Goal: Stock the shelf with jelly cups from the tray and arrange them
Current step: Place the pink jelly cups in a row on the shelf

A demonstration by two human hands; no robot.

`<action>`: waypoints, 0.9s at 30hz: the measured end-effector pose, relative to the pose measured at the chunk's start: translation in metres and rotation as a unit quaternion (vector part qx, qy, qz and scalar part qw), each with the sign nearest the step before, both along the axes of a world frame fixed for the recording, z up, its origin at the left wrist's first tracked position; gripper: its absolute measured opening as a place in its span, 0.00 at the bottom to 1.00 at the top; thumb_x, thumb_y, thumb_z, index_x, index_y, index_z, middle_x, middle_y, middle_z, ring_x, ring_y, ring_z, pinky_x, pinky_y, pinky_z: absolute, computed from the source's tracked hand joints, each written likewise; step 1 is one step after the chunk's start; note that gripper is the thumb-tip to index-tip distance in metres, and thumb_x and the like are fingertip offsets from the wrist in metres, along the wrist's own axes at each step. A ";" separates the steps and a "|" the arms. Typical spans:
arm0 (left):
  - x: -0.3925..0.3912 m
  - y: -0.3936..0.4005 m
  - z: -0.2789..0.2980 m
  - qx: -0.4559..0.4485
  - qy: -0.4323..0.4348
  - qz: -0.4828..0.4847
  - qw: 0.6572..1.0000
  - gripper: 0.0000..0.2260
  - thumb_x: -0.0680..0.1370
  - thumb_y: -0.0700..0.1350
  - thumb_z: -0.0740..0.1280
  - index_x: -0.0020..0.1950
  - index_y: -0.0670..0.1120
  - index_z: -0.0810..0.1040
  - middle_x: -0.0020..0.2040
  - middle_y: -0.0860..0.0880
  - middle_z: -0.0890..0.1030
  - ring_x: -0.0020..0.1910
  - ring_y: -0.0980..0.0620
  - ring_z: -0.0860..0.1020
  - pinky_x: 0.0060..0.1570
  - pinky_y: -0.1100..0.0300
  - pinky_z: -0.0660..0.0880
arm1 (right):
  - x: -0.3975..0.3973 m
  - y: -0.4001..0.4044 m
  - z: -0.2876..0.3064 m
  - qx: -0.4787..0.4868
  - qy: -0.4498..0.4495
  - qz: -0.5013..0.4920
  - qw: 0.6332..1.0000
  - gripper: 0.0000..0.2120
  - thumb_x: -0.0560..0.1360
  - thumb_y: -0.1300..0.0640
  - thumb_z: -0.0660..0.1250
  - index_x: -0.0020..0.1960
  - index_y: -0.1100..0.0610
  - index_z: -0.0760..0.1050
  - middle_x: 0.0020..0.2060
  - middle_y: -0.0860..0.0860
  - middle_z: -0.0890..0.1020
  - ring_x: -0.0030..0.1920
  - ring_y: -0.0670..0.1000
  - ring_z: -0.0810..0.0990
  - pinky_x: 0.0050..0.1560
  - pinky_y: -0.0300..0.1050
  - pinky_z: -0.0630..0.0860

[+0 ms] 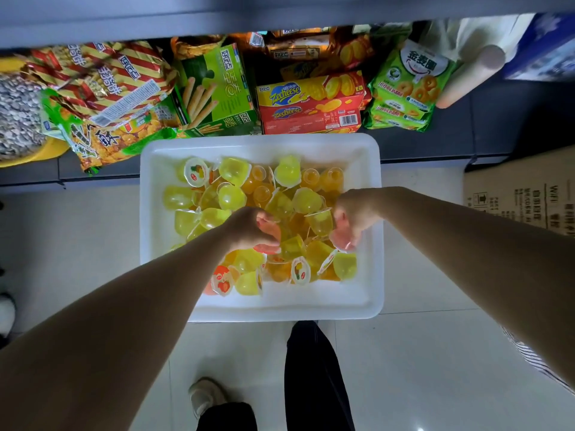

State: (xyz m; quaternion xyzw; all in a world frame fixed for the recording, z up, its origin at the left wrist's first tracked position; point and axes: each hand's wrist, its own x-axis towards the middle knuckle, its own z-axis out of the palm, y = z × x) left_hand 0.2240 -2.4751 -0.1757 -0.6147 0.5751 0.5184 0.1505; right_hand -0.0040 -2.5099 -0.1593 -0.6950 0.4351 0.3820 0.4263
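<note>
A white tray (370, 293) sits on the tiled floor in front of the bottom shelf (485, 129). It holds several yellow and orange jelly cups (306, 200), heaped loosely, some on their sides with printed lids showing. Both my hands are down among the cups in the middle of the tray. The fingers of my left hand (253, 228) curl round cups at the centre of the heap. My right hand (351, 217) reaches in from the right, its fingers curled down and pinching a clear cup (346, 246). My palms hide what lies beneath them.
Snack bags and boxes fill the shelf: striped bags (102, 79), green stick boxes (214, 88), Zecheese boxes (311, 104), green biscuit bags (407, 88). A bare dark patch lies to their right. Another person's arm (469, 76) hangs there. A cardboard box (522, 197) stands right; my legs (314, 377) are below.
</note>
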 end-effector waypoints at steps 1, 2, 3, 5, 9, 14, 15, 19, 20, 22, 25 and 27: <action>0.002 0.000 0.005 -0.005 0.005 0.018 1.000 0.29 0.69 0.47 0.76 0.67 0.44 0.73 0.62 0.44 0.77 0.59 0.47 0.75 0.52 0.60 0.72 | -0.001 0.002 0.003 0.001 -0.010 -0.022 1.000 0.23 0.66 0.50 0.77 0.58 0.55 0.78 0.51 0.50 0.81 0.51 0.51 0.78 0.41 0.37 0.70; 0.005 0.001 0.010 -0.007 0.008 0.040 0.999 0.29 0.69 0.47 0.76 0.68 0.43 0.72 0.62 0.44 0.76 0.59 0.47 0.75 0.51 0.60 0.72 | -0.002 0.003 0.007 -0.002 -0.021 -0.050 0.999 0.24 0.66 0.50 0.77 0.59 0.55 0.78 0.51 0.50 0.80 0.51 0.51 0.78 0.44 0.38 0.71; 0.009 0.001 0.016 -0.001 0.012 0.070 0.997 0.29 0.70 0.47 0.75 0.68 0.43 0.71 0.63 0.43 0.76 0.59 0.46 0.75 0.51 0.60 0.72 | -0.002 0.006 0.012 -0.007 -0.033 -0.084 0.996 0.25 0.66 0.50 0.77 0.60 0.56 0.77 0.51 0.50 0.80 0.52 0.51 0.77 0.47 0.39 0.72; 0.020 0.003 0.028 0.037 0.043 0.155 0.986 0.28 0.71 0.46 0.74 0.68 0.41 0.71 0.64 0.42 0.75 0.60 0.46 0.76 0.53 0.58 0.74 | 0.001 0.014 0.025 -0.020 -0.064 -0.172 0.983 0.26 0.67 0.52 0.77 0.62 0.56 0.75 0.53 0.49 0.78 0.54 0.51 0.77 0.52 0.41 0.73; 0.042 0.010 0.062 0.114 0.131 0.333 0.927 0.21 0.72 0.42 0.72 0.63 0.38 0.75 0.58 0.40 0.79 0.56 0.46 0.78 0.52 0.59 0.76 | 0.018 0.031 0.064 -0.012 -0.149 -0.393 0.907 0.29 0.66 0.56 0.77 0.65 0.58 0.73 0.55 0.50 0.77 0.57 0.51 0.76 0.54 0.42 0.71; 0.064 0.025 0.120 0.116 0.247 0.440 0.855 0.13 0.75 0.40 0.68 0.59 0.38 0.75 0.56 0.39 0.79 0.51 0.49 0.79 0.60 0.55 0.73 | 0.058 0.050 0.120 0.017 -0.256 -0.584 0.770 0.28 0.69 0.67 0.72 0.68 0.64 0.69 0.61 0.58 0.78 0.59 0.55 0.78 0.61 0.47 0.74; 0.069 0.029 0.134 0.111 0.266 0.455 0.843 0.15 0.75 0.40 0.68 0.60 0.37 0.74 0.57 0.39 0.78 0.51 0.48 0.78 0.59 0.55 0.74 | 0.066 0.053 0.131 0.027 -0.282 -0.608 0.742 0.27 0.70 0.68 0.71 0.67 0.65 0.70 0.60 0.59 0.78 0.60 0.56 0.78 0.64 0.50 0.72; 0.097 0.047 0.199 0.089 0.351 0.528 0.768 0.16 0.76 0.41 0.67 0.61 0.37 0.70 0.57 0.39 0.75 0.53 0.45 0.77 0.39 0.60 0.81 | 0.104 0.071 0.192 0.055 -0.388 -0.645 0.656 0.17 0.72 0.69 0.67 0.61 0.64 0.75 0.56 0.57 0.82 0.60 0.54 0.79 0.66 0.51 0.70; 0.106 0.052 0.217 0.083 0.369 0.539 0.752 0.14 0.76 0.41 0.67 0.59 0.37 0.71 0.55 0.39 0.77 0.50 0.45 0.78 0.37 0.60 0.81 | 0.115 0.076 0.212 0.059 -0.412 -0.651 0.635 0.14 0.71 0.69 0.66 0.57 0.63 0.76 0.53 0.55 0.82 0.58 0.54 0.79 0.66 0.50 0.70; 0.127 0.065 0.260 0.066 0.404 0.536 0.738 0.13 0.74 0.39 0.68 0.56 0.38 0.72 0.50 0.40 0.78 0.43 0.46 0.81 0.39 0.59 0.82 | 0.137 0.089 0.255 0.051 -0.446 -0.659 0.604 0.07 0.71 0.68 0.67 0.48 0.61 0.79 0.48 0.55 0.80 0.54 0.53 0.79 0.66 0.52 0.69; 0.164 0.084 0.333 0.038 0.439 0.459 0.772 0.14 0.74 0.36 0.66 0.60 0.37 0.73 0.49 0.40 0.81 0.42 0.48 0.82 0.47 0.56 0.80 | 0.176 0.106 0.325 0.010 -0.489 -0.650 0.582 0.07 0.73 0.67 0.66 0.37 0.59 0.75 0.37 0.55 0.73 0.42 0.49 0.77 0.57 0.45 0.75; 0.191 0.096 0.386 0.004 0.441 0.392 0.807 0.14 0.76 0.34 0.65 0.61 0.36 0.75 0.54 0.39 0.81 0.49 0.47 0.78 0.48 0.58 0.81 | 0.205 0.118 0.377 -0.023 -0.514 -0.644 0.566 0.08 0.73 0.67 0.65 0.38 0.59 0.73 0.32 0.52 0.76 0.37 0.47 0.78 0.48 0.39 0.75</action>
